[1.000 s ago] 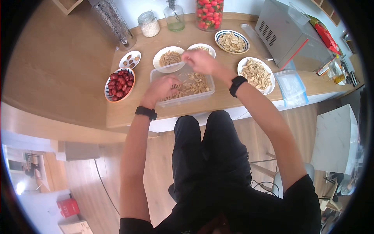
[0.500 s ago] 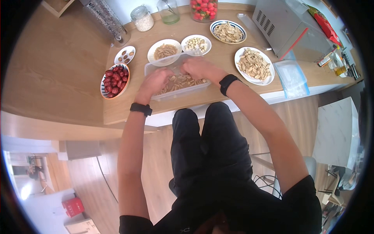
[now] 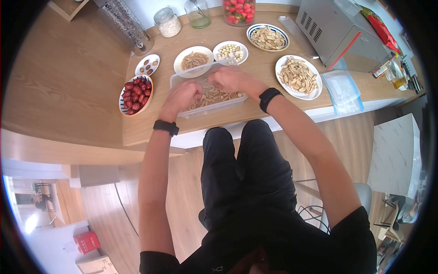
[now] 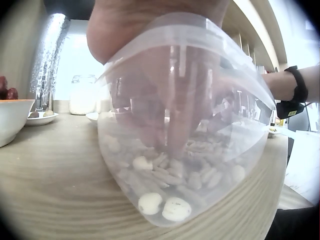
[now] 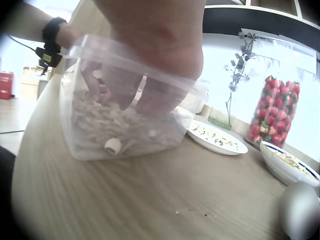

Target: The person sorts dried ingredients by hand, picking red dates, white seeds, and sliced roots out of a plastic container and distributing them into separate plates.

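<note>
Both hands reach into a clear plastic box (image 3: 214,110) at the counter's front. Inside lie many tan, stick-like pieces (image 3: 211,99) and a few round whitish seeds (image 4: 176,209), plain in the left wrist view at a bottom corner. My left hand (image 3: 181,97) dips its bent fingers over the near left side. From the right, my right hand (image 3: 227,78) lowers its fingers and thumb toward the pieces, as the right wrist view shows through the wall. I cannot tell whether either hand pinches a piece. Behind the box stands a white plate (image 3: 245,49) of whitish seeds.
A white plate (image 3: 178,60) of tan strips sits behind the box. Left are a bowl (image 3: 149,102) of red dates and a small dish (image 3: 156,60). On the right stand a blue-rimmed bowl (image 3: 287,39) and a plate (image 3: 306,95) of pale slices, then a grey appliance (image 3: 337,41).
My right hand has come back from beside the seed plate and down into the box. My left hand stays over the box's left part, with its fingers shifted slightly. The head view has tilted a little.
</note>
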The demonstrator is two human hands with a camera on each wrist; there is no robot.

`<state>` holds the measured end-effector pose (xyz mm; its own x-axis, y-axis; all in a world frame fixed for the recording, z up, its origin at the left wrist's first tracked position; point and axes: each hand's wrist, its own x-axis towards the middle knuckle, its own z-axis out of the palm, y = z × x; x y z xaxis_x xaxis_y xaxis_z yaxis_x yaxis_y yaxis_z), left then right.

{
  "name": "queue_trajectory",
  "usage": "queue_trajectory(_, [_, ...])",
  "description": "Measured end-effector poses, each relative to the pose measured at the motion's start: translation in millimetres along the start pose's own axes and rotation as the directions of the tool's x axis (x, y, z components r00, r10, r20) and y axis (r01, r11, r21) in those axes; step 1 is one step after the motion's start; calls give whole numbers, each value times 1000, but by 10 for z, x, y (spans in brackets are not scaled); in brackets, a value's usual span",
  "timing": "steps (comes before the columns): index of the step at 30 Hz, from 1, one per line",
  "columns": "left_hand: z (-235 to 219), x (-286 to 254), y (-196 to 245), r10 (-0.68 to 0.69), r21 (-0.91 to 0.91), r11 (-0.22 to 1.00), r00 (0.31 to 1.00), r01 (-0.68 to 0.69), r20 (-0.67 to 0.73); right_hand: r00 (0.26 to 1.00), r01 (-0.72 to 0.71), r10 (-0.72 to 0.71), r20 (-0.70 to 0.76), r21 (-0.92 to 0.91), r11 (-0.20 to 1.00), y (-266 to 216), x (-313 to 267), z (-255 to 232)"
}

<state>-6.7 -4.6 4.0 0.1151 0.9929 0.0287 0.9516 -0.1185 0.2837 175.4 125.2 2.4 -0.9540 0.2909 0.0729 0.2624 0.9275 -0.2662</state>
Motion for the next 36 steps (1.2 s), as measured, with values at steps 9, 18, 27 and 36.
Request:
queue_trajectory(9, [-16,-30,3,-28,34,999,998,27,51,970,220,-212,122,-57,974,-23,-7,4])
queue_trajectory(18, [-29,-13,19,-2,80,997,1000,0,21,987,145,-139,86,-60,988,61,15,71])
queue_trajectory(27, [-71,0,78,-145,-100,986,987,137,-75,999,-22,20,42,38,999,-15,20,41])
queue_trajectory(36, [-8,59,-95,-131,-224,969,988,109,-86,998,-38,38,55,8,999,-54,7,0])
